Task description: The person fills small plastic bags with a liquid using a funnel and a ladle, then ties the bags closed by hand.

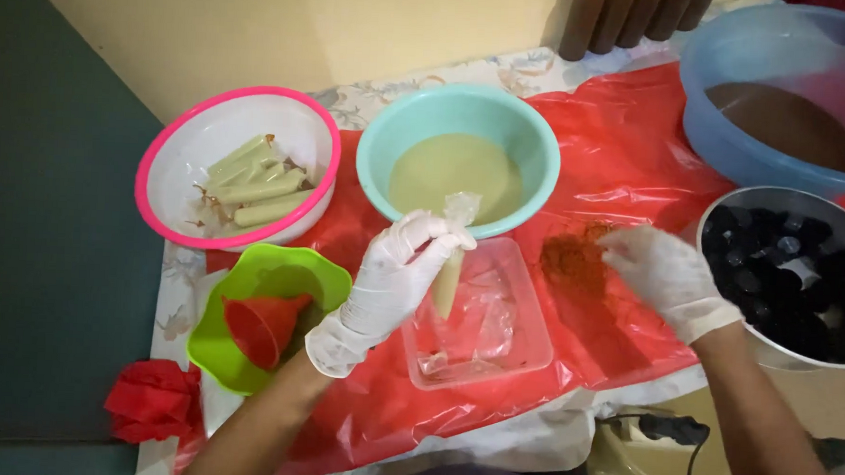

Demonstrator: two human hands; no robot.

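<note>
My left hand (387, 283), in a white glove, pinches the top of a small clear plastic bag (447, 278) filled with pale green liquid, holding it over a clear plastic tray (522, 351). My right hand (663, 272), also gloved, reaches down to a pile of red rubber bands (569, 258) on the red plastic sheet (626, 151). A teal bowl (379, 141) of pale green liquid stands just behind the bag.
A pink-rimmed white bowl (174, 155) holds several filled green tubes. A green bowl (236, 367) holds a red funnel (262, 325). A blue basin (721, 137) of brown liquid and a metal pot (783, 353) of dark pieces stand right. Red cloth (154, 399) lies left.
</note>
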